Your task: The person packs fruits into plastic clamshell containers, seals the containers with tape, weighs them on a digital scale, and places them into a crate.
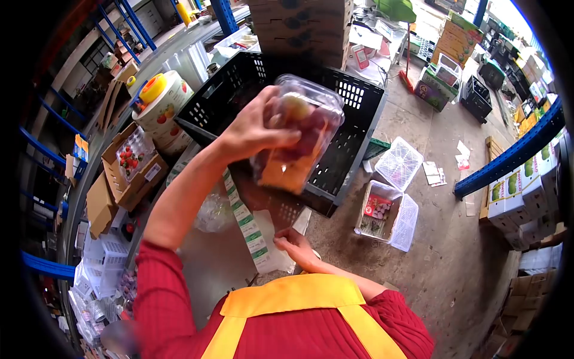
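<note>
While left hand [261, 124] clamps clear plastic box [312, 136] | right hand [297, 249] curled, grip unclear | slotted crate [360, 133] beneath

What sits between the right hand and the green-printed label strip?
A pale piece of paper lies between the right hand and the green-printed label strip, as the head view shows.

"POMELO" reads on a white carton [507, 194], well to the right of the black crate [344, 158]. Print on the label strip [248, 230] just before the crate and the red card [376, 206] to its right is too small to read.
</note>
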The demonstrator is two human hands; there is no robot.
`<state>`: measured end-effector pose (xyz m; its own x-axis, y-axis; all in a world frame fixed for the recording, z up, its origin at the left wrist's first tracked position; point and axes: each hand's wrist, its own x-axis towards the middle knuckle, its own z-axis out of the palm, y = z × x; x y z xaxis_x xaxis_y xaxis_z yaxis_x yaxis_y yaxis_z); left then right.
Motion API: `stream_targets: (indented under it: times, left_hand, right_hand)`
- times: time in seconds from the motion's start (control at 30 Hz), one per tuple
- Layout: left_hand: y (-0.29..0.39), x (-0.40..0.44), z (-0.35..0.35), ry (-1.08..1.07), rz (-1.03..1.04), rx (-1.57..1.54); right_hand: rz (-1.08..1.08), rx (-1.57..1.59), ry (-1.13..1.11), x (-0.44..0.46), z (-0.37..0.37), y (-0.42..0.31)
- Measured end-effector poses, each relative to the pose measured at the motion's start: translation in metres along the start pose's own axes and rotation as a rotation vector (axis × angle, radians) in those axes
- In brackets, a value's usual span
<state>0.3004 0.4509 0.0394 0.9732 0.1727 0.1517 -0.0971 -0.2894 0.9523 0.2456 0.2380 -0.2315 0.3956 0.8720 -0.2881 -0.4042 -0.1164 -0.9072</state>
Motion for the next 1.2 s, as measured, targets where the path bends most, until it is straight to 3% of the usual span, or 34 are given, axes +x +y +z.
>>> stream_targets:
  times: [0.03, 0.13, 0.2, 0.27, 0.33, 0.37, 0.47, 0.5, 0.63, 0.67, 0.7, 0.73, 0.8, 0.87, 0.93, 1.03, 1.07, 1.1, 1.17, 1.2]
  left_hand:
    - [-0.039, 0.046, 0.001, 0.005, -0.059, 0.122]
    - [-0.1, 0.13, 0.046, 0.065, -0.289, 0.999]
    - [-0.173, 0.165, 0.07, 0.015, -0.288, 1.276]
    - [-0.257, 0.196, 0.078, 0.007, -0.189, 1.588]
    - [-0.28, 0.211, 0.093, 0.018, -0.282, 1.717]
    - [-0.292, 0.215, 0.1, 0.069, -0.269, 1.737]
    - [-0.308, 0.2, 0.122, 0.001, 0.109, 1.78]
    - [-0.328, 0.204, 0.125, -0.007, 0.144, 1.774]
    - [-0.348, 0.229, 0.091, 0.014, 0.068, 1.662]
    - [-0.353, 0.235, 0.092, -0.026, 0.007, 1.59]
    - [-0.352, 0.244, 0.094, -0.038, -0.207, 1.306]
    - [-0.297, 0.227, 0.091, -0.206, -0.161, 1.417]
    - [-0.24, 0.225, 0.089, -0.247, -0.32, 1.028]
    - [-0.182, 0.192, 0.075, -0.216, -0.022, 0.8]
    - [-0.121, 0.124, 0.047, 0.107, 0.462, 0.681]
    - [-0.069, -0.022, -0.011, 0.596, 0.682, 0.66]
    - [-0.078, -0.08, -0.029, 0.751, 0.554, 0.597]
    - [-0.103, -0.138, -0.049, 0.936, 0.481, 0.729]
    - [-0.15, -0.261, -0.078, 1.154, 0.013, 0.724]
    - [-0.175, -0.326, -0.101, 1.065, -0.141, 0.889]
  right_hand:
    - [-0.015, 0.03, 0.005, 0.002, -0.009, 0.01]
    - [0.042, -0.121, 0.051, -0.001, -0.036, 0.005]
    - [0.117, -0.16, 0.109, -0.006, -0.05, -0.002]
    - [0.061, -0.199, 0.155, -0.002, -0.067, 0.025]
    - [0.058, -0.128, 0.2, -0.003, -0.077, 0.02]
    - [0.072, -0.082, 0.215, -0.003, -0.081, 0.022]
    - [0.112, -0.011, 0.237, -0.007, -0.092, 0.038]
    - [0.126, 0.014, 0.241, -0.007, -0.093, 0.035]
    - [0.1, 0.081, 0.235, -0.008, -0.095, 0.036]
    - [0.093, 0.105, 0.215, -0.008, -0.095, 0.034]
    - [0.117, 0.123, 0.227, -0.008, -0.095, 0.038]
    - [0.151, 0.119, 0.216, -0.008, -0.093, 0.033]
    - [0.091, 0.09, 0.152, -0.004, -0.086, 0.028]
    - [0.126, 0.112, 0.066, 0.003, -0.066, 0.013]
    - [0.167, 0.032, -0.027, 0.01, -0.045, 0.002]
    - [0.15, 0.06, -0.161, 0.025, -0.018, 0.018]
    - [0.141, 0.059, -0.211, 0.027, -0.006, 0.019]
    - [0.162, 0.011, -0.216, 0.025, 0.006, 0.013]
    - [0.186, -0.074, -0.248, 0.025, 0.029, 0.008]
    - [0.198, -0.108, -0.274, 0.024, 0.035, 0.011]
